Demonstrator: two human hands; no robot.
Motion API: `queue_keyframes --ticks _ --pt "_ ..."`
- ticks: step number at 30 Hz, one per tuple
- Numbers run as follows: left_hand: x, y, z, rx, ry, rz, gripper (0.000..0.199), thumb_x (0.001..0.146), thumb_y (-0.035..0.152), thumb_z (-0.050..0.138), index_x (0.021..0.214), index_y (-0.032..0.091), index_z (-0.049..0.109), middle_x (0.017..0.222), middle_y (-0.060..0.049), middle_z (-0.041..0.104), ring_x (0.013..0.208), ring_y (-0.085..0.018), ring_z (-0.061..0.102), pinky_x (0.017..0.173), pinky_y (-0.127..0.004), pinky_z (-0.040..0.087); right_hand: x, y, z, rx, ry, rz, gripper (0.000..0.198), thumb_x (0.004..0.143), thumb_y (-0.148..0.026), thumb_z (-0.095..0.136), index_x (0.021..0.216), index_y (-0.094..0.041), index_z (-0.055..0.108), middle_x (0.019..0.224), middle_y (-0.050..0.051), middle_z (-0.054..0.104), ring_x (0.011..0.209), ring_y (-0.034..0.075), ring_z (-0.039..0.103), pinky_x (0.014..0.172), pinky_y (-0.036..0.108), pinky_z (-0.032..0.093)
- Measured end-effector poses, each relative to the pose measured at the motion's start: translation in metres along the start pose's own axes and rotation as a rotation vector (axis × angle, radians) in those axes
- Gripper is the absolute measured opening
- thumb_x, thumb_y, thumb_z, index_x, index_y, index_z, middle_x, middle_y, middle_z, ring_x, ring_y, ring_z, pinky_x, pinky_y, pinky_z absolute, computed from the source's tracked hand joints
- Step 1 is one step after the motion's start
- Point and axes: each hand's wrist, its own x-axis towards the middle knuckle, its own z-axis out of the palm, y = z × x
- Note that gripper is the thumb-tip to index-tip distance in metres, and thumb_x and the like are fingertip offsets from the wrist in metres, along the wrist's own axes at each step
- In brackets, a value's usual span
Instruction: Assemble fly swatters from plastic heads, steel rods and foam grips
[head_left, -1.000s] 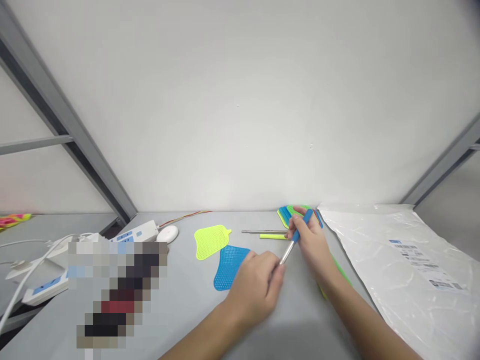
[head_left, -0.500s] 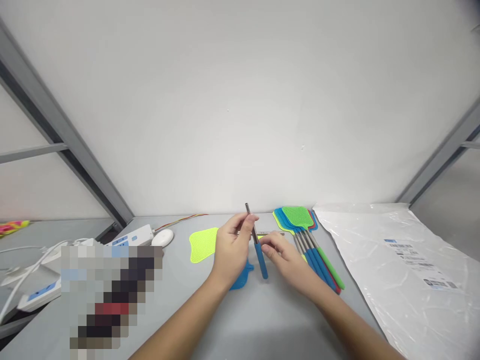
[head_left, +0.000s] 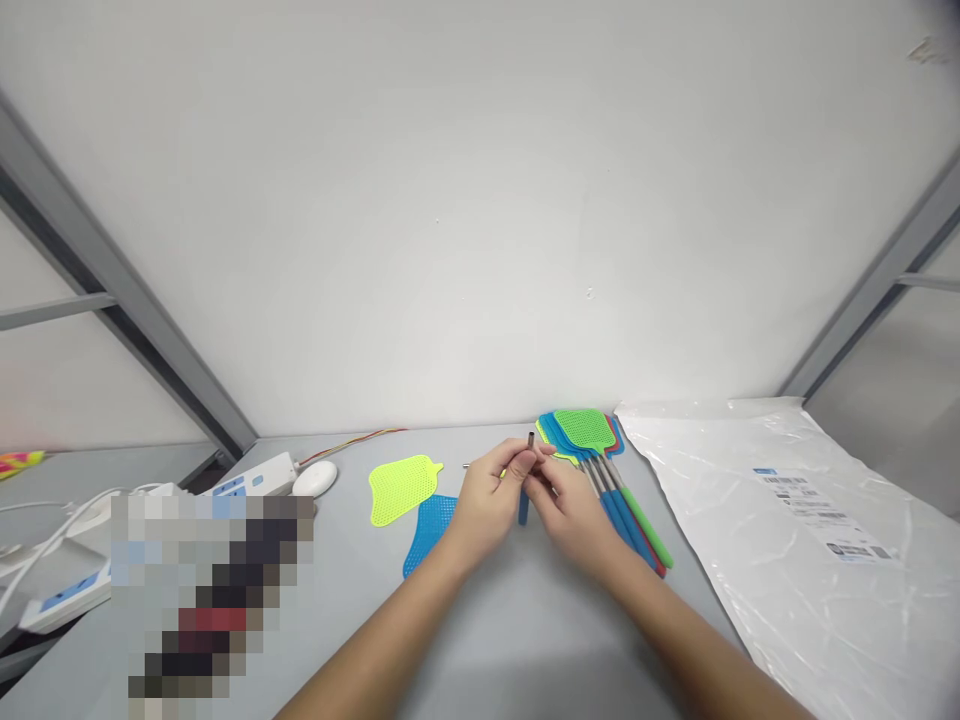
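Both hands meet over the middle of the table around a fly swatter handle (head_left: 523, 507), a metal rod with a blue grip, held nearly upright. My left hand (head_left: 486, 500) is closed on the metal part, thumb across it. My right hand (head_left: 576, 515) is closed beside it, fingertips around the same handle; much of the rod is hidden behind the fingers. A yellow mesh swatter head (head_left: 405, 490) lies left of my hands. Nearer me, a blue mesh swatter head (head_left: 430, 535) is partly covered by my left arm. A thin metal rod tip (head_left: 466, 465) shows behind my left hand.
Right of my hands lies a fanned stack of swatters (head_left: 589, 430) with blue, red and green grips. Farther right is a large white plastic mailing bag (head_left: 810, 500). Power strips (head_left: 255, 477), cables and a round white device (head_left: 314, 479) sit left, beside a pixelated area.
The handle has turned more upright and its tip now points toward me. My right hand has moved in against my left. More of the blue swatter head shows; the view has shifted slightly.
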Motion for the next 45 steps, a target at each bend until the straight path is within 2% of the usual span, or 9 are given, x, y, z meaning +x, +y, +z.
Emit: queue_keyframes --ticks 5,11,22,28,33,37,45 --pt "0.000 -0.007 -0.002 -0.009 0.005 -0.008 0.026 0.093 0.034 0.048 0.101 0.019 0.068 0.110 -0.006 0.069 0.101 -0.020 0.063 0.090 -0.030 0.048 0.002 0.003 0.002 -0.032 -0.010 -0.052 0.023 0.095 -0.030 0.039 0.078 -0.019 0.051 0.073 0.002 0.057 0.066 0.015 0.047 0.064 0.028 0.032" --pt "0.000 -0.016 -0.004 0.031 0.015 0.036 0.024 0.093 0.033 0.048 0.093 0.020 0.068 0.107 -0.004 0.070 0.098 -0.018 0.064 0.087 -0.027 0.049 0.001 0.005 0.004 -0.064 -0.016 -0.044 0.026 0.096 -0.031 0.039 0.077 -0.019 0.052 0.070 0.000 0.056 0.065 0.014 0.047 0.064 0.028 0.030" --pt "-0.005 -0.024 -0.003 0.082 0.008 0.057 0.028 0.093 0.033 0.047 0.109 0.022 0.068 0.104 -0.003 0.071 0.092 -0.017 0.065 0.083 -0.026 0.049 -0.005 0.012 0.009 -0.091 0.009 -0.028 0.030 0.096 -0.031 0.038 0.072 -0.019 0.050 0.068 0.000 0.055 0.062 0.013 0.044 0.062 0.028 0.028" --pt "-0.005 -0.026 -0.002 0.088 0.013 0.048 0.029 0.093 0.035 0.048 0.109 0.022 0.069 0.102 -0.003 0.071 0.090 -0.017 0.065 0.082 -0.026 0.049 -0.007 0.014 0.010 -0.125 0.047 -0.041 0.033 0.095 -0.032 0.040 0.066 -0.019 0.047 0.060 -0.002 0.049 0.058 0.012 0.040 0.061 0.027 0.027" --pt "-0.005 -0.027 0.002 0.089 0.013 0.041 0.029 0.092 0.035 0.048 0.107 0.022 0.070 0.099 -0.003 0.072 0.085 -0.017 0.066 0.078 -0.026 0.050 -0.009 0.016 0.011 -0.120 0.067 -0.013 0.030 0.095 -0.032 0.039 0.071 -0.019 0.052 0.063 -0.001 0.052 0.061 0.012 0.041 0.061 0.026 0.029" --pt "-0.005 -0.027 0.003 0.083 0.017 0.041 0.029 0.091 0.036 0.048 0.105 0.022 0.070 0.099 -0.003 0.072 0.085 -0.018 0.066 0.078 -0.026 0.050 -0.010 0.018 0.011 -0.141 0.077 -0.011 0.034 0.095 -0.034 0.038 0.067 -0.019 0.049 0.059 -0.001 0.048 0.058 0.013 0.039 0.060 0.027 0.029" --pt "-0.009 -0.029 0.001 0.090 0.022 0.040 0.029 0.091 0.035 0.049 0.106 0.023 0.071 0.099 -0.003 0.072 0.085 -0.018 0.066 0.081 -0.027 0.049 -0.013 0.020 0.015 -0.104 0.056 -0.028 0.030 0.095 -0.032 0.038 0.072 -0.019 0.052 0.069 0.002 0.056 0.065 0.014 0.047 0.063 0.027 0.033"
